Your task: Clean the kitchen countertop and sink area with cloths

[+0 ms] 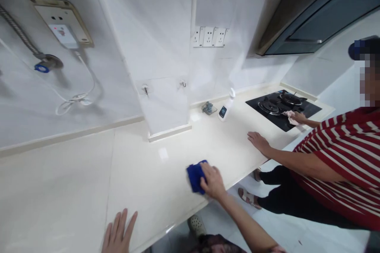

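A folded dark blue cloth lies on the cream countertop near its front edge. My right hand presses down on the cloth's right side, its fingers and thumb over the fabric. At the lower left, my left hand rests on the counter with fingers stretched and spread, holding nothing. Part of its palm is cut off by the bottom of the picture.
On the right a co-worker in a striped top wipes a black gas stove with a pale cloth. Behind stand a white spray bottle and a small clear dish. A wall column juts over the counter.
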Motion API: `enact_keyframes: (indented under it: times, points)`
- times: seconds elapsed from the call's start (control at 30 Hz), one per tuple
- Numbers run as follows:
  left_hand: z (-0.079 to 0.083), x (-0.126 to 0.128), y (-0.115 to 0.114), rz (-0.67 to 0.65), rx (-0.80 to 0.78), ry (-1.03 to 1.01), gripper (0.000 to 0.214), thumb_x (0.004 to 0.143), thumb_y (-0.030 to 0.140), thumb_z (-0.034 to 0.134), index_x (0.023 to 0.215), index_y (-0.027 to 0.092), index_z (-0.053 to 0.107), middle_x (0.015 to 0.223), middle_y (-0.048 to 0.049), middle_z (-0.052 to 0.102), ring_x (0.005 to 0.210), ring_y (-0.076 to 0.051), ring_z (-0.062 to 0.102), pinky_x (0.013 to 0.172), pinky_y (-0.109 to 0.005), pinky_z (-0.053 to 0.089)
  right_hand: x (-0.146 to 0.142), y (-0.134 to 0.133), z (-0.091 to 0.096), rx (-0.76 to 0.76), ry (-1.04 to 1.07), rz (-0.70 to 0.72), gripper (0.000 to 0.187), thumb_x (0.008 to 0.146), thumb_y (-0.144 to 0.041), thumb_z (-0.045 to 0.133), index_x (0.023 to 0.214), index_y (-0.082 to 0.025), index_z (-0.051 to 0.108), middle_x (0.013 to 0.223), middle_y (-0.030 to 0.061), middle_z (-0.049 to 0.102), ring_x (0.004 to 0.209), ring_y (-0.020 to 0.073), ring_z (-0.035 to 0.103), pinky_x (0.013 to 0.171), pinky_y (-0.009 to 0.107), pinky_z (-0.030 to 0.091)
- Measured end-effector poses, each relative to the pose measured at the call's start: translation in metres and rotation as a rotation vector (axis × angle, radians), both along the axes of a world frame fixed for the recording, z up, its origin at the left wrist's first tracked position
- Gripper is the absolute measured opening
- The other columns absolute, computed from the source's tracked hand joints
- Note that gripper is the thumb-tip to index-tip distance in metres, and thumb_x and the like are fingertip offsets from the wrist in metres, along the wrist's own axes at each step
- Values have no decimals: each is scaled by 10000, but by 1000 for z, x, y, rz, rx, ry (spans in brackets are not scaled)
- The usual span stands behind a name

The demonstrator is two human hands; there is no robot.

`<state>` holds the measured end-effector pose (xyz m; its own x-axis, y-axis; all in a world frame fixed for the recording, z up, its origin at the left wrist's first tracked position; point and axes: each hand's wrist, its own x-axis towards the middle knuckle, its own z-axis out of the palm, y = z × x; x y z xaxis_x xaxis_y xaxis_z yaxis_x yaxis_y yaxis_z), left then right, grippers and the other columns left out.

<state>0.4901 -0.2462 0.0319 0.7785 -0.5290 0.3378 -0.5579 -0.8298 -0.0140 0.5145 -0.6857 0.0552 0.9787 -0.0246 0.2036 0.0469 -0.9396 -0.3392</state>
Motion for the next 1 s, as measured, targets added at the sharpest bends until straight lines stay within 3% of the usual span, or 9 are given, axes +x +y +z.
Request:
enact_keyframes:
  times: [0.1, 0.2, 0.3, 0.47, 0.57, 0.63, 0.77, 1.0]
  points:
    - [1, -1, 1, -11, 4, -2, 1112, 668, 511, 687, 1603, 249, 144, 1746, -90, -17, 1604, -332, 3, 1296, -444, -31, -13, -61, 0, -101, 19, -201, 483, 943, -281, 397, 1368, -206, 614, 1469, 110, 590, 1371, 262, 503, 1119, 437, 360]
    - [3, -3, 0, -4, 6, -10, 1120, 669, 564, 697, 1600, 228, 172, 1743, -114, 5, 1602, -346, 14, 1299, -460, -28, -25, -109, -6, -105, 101, -343, 423, 955, -305, 360, 1191, -218, 700, 1310, 114, 684, 1258, 255, 580, 1061, 404, 414]
    - [2, -3, 1, 1, 3, -3, 1106, 670, 591, 701, 1592, 222, 216, 1741, -122, 28, 1599, -355, 40, 1300, -464, -16, -29, -129, -21, -89, 91, -428, 513, 950, -338, 312, 1317, -193, 640, 1377, 134, 633, 1350, 263, 518, 1087, 418, 417]
    - [2, -9, 1, 38, 27, 60, 1087, 671, 646, 694, 1580, 232, 266, 1738, -130, 46, 1590, -380, 80, 1293, -478, 8, -17, -100, -38, -134, 61, -385, 635, 970, -298, 200, 1527, -106, 438, 1576, 160, 449, 1495, 271, 346, 1193, 493, 312]
    - [6, -15, -2, 68, 32, 102, 1043, 708, 634, 664, 1582, 232, 261, 1729, -150, 98, 1577, -397, 141, 1283, -514, 60, -7, -73, -36, -201, 49, -421, 665, 944, -254, 264, 1580, -76, 341, 1604, 185, 401, 1513, 326, 296, 1185, 553, 305]
    - [8, -17, -3, 84, 40, 141, 1042, 717, 652, 647, 1584, 231, 251, 1719, -168, 133, 1569, -408, 163, 1271, -542, 94, -2, -56, -34, -250, 20, -411, 696, 928, -251, 329, 1611, -123, 292, 1624, 154, 382, 1519, 370, 261, 1158, 585, 328]
    - [6, -19, -1, 78, 67, 195, 1105, 694, 757, 622, 1584, 222, 248, 1700, -198, 176, 1574, -418, 121, 1267, -552, 56, 11, -28, -32, -325, -43, -402, 660, 946, -284, 357, 1602, -211, 349, 1623, 101, 400, 1522, 422, 208, 1140, 666, 286]
    - [5, -19, 1, 81, 34, 262, 1153, 673, 835, 600, 1589, 241, 229, 1694, -209, 174, 1575, -439, 99, 1264, -565, 27, 70, -4, -14, -279, -11, -459, 590, 984, -300, 309, 1548, -202, 451, 1568, 109, 471, 1485, 423, 258, 1121, 667, 284]
